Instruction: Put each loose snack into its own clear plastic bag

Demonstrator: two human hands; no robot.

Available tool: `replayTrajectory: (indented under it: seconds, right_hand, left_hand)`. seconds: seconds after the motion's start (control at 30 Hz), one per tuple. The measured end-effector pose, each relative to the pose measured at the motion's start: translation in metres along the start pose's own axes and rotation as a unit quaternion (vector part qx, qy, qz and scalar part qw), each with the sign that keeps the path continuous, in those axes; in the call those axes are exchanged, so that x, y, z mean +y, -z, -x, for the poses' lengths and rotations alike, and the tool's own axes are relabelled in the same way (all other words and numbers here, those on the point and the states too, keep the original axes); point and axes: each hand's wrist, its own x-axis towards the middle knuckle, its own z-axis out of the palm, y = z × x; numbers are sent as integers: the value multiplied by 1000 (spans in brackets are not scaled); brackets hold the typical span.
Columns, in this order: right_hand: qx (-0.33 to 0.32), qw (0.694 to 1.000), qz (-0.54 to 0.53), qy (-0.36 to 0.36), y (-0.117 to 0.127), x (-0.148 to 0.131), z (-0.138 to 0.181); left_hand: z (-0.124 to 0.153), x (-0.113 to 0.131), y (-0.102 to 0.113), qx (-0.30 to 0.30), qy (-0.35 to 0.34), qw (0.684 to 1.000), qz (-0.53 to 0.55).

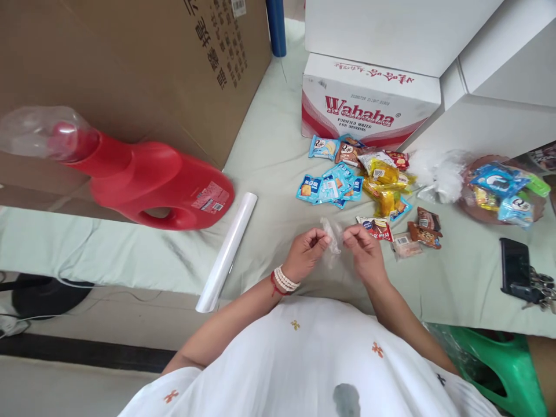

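Note:
Between my two hands is a small, crumpled clear plastic bag [332,236], held above the cloth-covered table. My left hand [306,252], with a beaded bracelet on the wrist, pinches its left side. The fingers of my right hand [365,252] are closed in a pinch at its right edge. Just beyond the right fingers lies a red and white snack packet [377,228]. Blue snack sachets [334,184] are heaped farther off, beside yellow-wrapped snacks [386,176]. Brown-wrapped snacks [425,231] and a pale packet [407,245] lie to the right.
A white plastic roll [228,252] and a large red jug [163,179] lie on the left, by a big carton [130,69]. Behind the snacks stands a Wahaha water box [369,107]. At right are plastic bags [441,174], a snack-filled bowl [471,209], a phone [515,263] and keys [541,286].

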Motion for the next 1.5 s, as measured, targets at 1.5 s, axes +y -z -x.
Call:
replayTrajectory:
  seconds: [1.5]
  right_hand:
    - [-22, 994, -95, -52, -21, -25, -6]
  left_hand:
    - [31, 18, 58, 24, -33, 999, 35]
